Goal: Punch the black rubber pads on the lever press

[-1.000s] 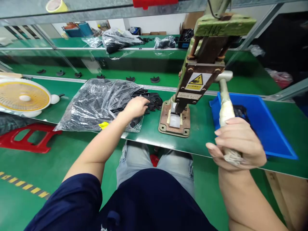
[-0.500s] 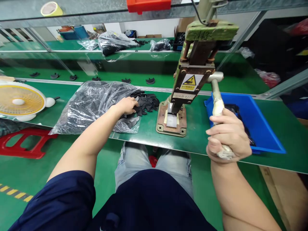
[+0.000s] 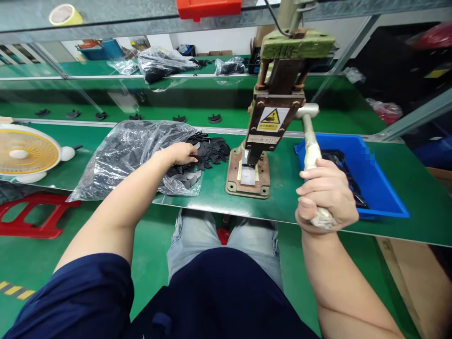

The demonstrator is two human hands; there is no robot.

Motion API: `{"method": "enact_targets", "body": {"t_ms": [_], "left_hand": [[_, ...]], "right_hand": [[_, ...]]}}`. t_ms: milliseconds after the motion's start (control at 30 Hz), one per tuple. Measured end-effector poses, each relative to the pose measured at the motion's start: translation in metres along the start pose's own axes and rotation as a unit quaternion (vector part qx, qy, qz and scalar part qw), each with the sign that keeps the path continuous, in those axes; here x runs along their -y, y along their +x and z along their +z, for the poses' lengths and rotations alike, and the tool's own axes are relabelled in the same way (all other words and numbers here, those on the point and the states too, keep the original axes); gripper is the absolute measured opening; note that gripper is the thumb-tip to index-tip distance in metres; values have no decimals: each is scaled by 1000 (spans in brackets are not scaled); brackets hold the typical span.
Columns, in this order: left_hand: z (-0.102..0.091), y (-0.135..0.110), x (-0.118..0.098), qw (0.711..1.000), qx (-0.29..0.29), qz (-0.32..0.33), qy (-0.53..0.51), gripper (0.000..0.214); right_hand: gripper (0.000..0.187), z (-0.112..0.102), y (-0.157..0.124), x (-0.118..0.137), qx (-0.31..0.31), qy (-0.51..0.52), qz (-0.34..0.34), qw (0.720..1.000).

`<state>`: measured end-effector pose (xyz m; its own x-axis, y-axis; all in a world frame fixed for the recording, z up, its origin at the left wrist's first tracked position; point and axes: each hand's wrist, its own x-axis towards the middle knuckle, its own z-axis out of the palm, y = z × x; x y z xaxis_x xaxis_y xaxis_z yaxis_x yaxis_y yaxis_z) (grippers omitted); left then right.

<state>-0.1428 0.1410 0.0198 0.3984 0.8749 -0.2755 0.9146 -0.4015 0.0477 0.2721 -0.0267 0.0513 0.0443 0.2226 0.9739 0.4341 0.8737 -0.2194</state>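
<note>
A green hand press with a yellow warning label stands on a rusty base at the middle of the green bench. My right hand is closed around the cloth-wrapped lever of the press, low and to the right of the base. My left hand reaches into a pile of flat black crescent-shaped parts at the mouth of a clear plastic bag; its fingers are curled over the parts, and what they pinch is hidden.
A blue tray holding black parts sits right of the press. A yellow fan stands at far left, with a red stool below it. Single black parts lie spaced along the conveyor behind. My knees are under the bench edge.
My right hand has moved the lever up and a little leftward, nearer the press. My left hand stays at the pile of black parts, shifting slightly among them.
</note>
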Motion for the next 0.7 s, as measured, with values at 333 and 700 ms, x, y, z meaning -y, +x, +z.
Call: {"method": "enact_targets", "body": {"t_ms": [333,700], "left_hand": [[27,9,-111,796,-30,-1,-604,24],[29,39,-169,771,-55,-22,-634,37]], "right_hand": [[30,4,0,4,-10,-2,4,1000],[33,3,0,8,4,-19,30,999]]}}
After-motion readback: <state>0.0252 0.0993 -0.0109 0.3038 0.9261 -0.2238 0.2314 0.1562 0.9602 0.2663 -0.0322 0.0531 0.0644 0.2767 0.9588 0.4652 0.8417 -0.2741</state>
